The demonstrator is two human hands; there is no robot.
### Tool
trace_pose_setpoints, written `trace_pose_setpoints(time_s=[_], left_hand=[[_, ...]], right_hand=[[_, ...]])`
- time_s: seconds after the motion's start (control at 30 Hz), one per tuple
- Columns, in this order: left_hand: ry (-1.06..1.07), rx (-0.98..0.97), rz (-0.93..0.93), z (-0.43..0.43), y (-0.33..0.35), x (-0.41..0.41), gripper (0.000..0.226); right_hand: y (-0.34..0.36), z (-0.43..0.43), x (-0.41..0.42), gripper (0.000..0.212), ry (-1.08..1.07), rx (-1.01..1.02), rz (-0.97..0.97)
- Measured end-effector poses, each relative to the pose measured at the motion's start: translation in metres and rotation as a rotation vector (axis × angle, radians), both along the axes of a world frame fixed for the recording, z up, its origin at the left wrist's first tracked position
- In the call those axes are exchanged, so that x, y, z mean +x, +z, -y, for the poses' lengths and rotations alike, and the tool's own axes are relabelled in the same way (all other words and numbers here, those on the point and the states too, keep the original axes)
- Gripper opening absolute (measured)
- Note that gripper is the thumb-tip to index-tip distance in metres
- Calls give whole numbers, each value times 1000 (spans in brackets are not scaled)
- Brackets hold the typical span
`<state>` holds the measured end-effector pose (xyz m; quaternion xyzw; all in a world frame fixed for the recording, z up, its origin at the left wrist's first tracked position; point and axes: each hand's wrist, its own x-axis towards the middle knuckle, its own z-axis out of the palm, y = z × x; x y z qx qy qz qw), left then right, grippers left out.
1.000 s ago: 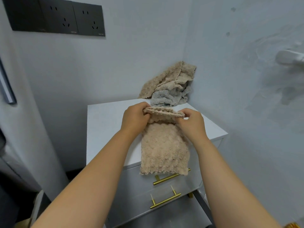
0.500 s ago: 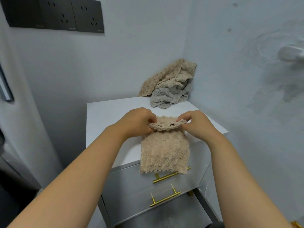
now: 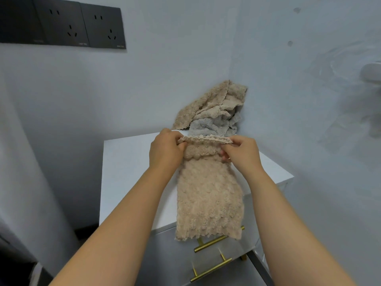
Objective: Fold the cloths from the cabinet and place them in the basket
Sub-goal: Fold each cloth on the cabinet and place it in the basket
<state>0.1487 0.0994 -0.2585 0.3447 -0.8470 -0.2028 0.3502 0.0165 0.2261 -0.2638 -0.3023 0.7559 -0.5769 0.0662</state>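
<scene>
A beige fluffy cloth lies lengthwise on the white cabinet top, its near end hanging over the front edge. My left hand pinches the far left corner of the cloth and my right hand pinches the far right corner. The far edge is lifted off the top between them, with a short flap turned over. A crumpled pile of beige and grey cloths leans in the corner behind my hands. No basket is in view.
The cabinet has drawers with gold bar handles below the hanging cloth. Walls close in behind and on the right. Dark power sockets sit on the back wall, and a white fitting sticks out of the right wall.
Both hands have carried the cloth's far edge away from me, back up the cabinet top, after drawing it nearer a moment before. The cloth lies longer and flatter.
</scene>
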Motion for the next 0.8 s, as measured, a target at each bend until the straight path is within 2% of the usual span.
trace_pose_setpoints(time_s=[0.1, 0.17, 0.23, 0.37, 0.47, 0.53, 0.63, 0.7, 0.73, 0.8], left_hand=[[-38, 57, -125, 4, -10, -5, 15], [-97, 68, -107, 8, -14, -5, 12], [-160, 59, -15, 11, -14, -1, 9], [-259, -11, 141, 18, -7, 12, 14], [-337, -70, 238, 20, -7, 19, 8], [-381, -123, 329, 20, -7, 19, 8], [-435, -38, 431, 20, -6, 20, 28], [-426, 43, 402, 19, -6, 18, 47], [-411, 66, 369, 18, -7, 16, 50], [-393, 88, 344, 17, -8, 13, 42]], right_hand=[[-8, 1, -2, 15, -7, 39, -77], [-11, -2, -2, 17, -9, 81, -129], [-12, -7, -3, 20, 16, 123, -156], [-12, -18, -8, 13, 88, 269, -255], [-11, -25, -7, 11, 134, 309, -278], [-12, -30, -6, 15, 159, 372, -318], [-11, -32, -4, 17, 199, 463, -309], [-9, -32, -3, 39, 206, 471, -254], [-9, -31, -4, 52, 196, 460, -235], [-9, -29, -5, 59, 162, 430, -207]])
